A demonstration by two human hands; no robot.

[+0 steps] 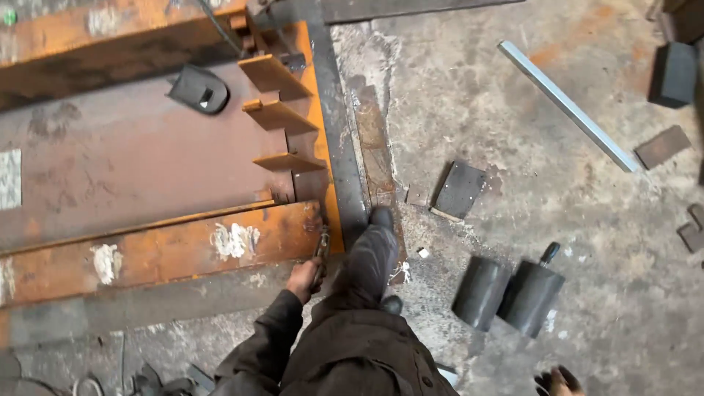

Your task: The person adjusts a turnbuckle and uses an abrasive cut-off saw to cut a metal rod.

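Two dark cylinders [506, 293] stand on stained concrete floor [513, 110] — left hand [304, 277] fingers grip a tool [321, 246]; right's unclear.

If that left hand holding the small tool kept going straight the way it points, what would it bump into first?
Most likely the end of the rusty orange steel beam. The left hand points its small metal tool up at the beam's corner, almost touching it, though depth is hard to judge.

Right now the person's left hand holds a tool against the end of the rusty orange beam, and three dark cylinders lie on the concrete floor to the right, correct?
Not quite: the head view shows two dark cylinders, not three. The left hand does hold a tool at the rusty orange beam end.
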